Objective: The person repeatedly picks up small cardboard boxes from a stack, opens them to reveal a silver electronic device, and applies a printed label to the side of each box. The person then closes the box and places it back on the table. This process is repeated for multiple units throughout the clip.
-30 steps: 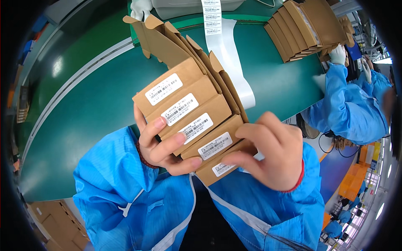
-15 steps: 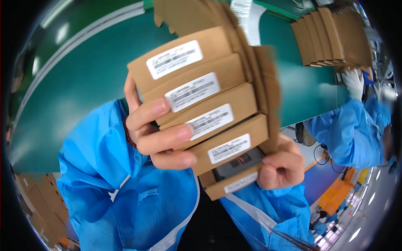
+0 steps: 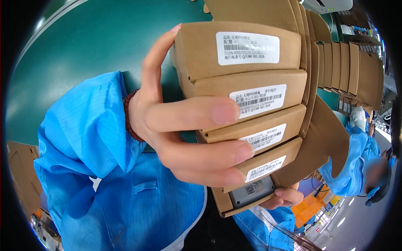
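Observation:
My left hand (image 3: 176, 129) is wrapped round a stack of brown cardboard boxes (image 3: 251, 77), held up close above my lap. Its fingers lie across the white labels on the box ends. The boxes' lids stand raised on the right side of the stack. Under them, the lowest box (image 3: 225, 205) shows its inside, with a flat grey device (image 3: 253, 193) lying in it. My right hand (image 3: 284, 197) grips the right edge of that lowest box, its fingertips beside the device. Most of the right hand is hidden behind the box.
A green tabletop (image 3: 92, 54) spreads behind the stack. At the right stands a row of brown boxes (image 3: 349, 71), near a co-worker in a blue sleeve (image 3: 343, 167). A white appliance (image 3: 331, 4) is at the top right. Cartons (image 3: 21, 175) are at the lower left.
The stack has come nearer and shifted right with my left hand. The boxes have turned, showing the grey device more plainly and a lid spread to the right. My right hand has moved lower.

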Action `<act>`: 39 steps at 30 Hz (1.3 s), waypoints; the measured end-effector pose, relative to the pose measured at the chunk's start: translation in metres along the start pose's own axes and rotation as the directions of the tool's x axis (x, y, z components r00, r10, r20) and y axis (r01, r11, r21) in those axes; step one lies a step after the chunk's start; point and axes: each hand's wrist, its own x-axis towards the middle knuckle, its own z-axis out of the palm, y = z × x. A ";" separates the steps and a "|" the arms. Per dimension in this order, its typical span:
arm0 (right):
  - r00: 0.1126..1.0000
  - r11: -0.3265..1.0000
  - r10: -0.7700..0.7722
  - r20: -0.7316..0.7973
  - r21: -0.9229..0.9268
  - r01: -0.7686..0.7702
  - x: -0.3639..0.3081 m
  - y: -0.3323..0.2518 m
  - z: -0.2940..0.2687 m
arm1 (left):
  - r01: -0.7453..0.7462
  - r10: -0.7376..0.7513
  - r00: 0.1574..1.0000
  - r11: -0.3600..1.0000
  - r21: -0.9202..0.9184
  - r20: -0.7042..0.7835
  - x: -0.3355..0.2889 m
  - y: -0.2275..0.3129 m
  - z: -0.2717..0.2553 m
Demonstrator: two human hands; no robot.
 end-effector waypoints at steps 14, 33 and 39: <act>0.796 0.903 0.420 0.435 -0.288 -0.320 0.069 0.015 0.007 | -0.013 0.013 0.999 1.000 -0.016 0.033 -0.003 -0.005 -0.009; 0.949 0.999 0.029 0.314 -0.024 -0.023 0.000 0.003 -0.026 | -0.016 0.017 0.999 1.000 -0.017 0.035 -0.003 -0.004 -0.008; 0.887 0.994 0.103 0.450 -0.076 -0.077 -0.002 -0.013 -0.048 | -0.008 0.009 0.999 1.000 -0.006 0.033 -0.004 -0.004 -0.011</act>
